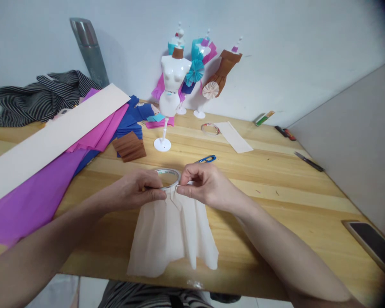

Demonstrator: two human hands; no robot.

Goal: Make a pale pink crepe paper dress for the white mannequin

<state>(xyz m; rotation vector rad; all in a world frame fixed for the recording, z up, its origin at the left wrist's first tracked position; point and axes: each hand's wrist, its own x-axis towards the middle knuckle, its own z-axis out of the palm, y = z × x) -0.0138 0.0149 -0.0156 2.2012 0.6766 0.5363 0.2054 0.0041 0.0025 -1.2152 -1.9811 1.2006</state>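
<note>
A cream sheet of crepe-like paper [158, 241], gathered in pleats along its top, hangs toward the front edge of the table. My left hand [143, 187] is closed on the top left of the gathers, thumb in front. Close beside it, my right hand [208, 186] pinches at the top edge with thumb and index finger; a tiny pale bit shows at its fingertips. Just behind the gathered edge is a roll of tape [170, 171], partly covered by my left fingers. Past my right hand lie blue thread snips [208, 159], partly hidden.
A bare white mini mannequin [171, 92] stands ahead, with dressed ones [224, 70] behind it. Purple paper [28, 205], a long cream strip [51, 139] and brown pieces [130, 146] lie left. A cutter knife [309, 161] and a phone [372, 244] are at right.
</note>
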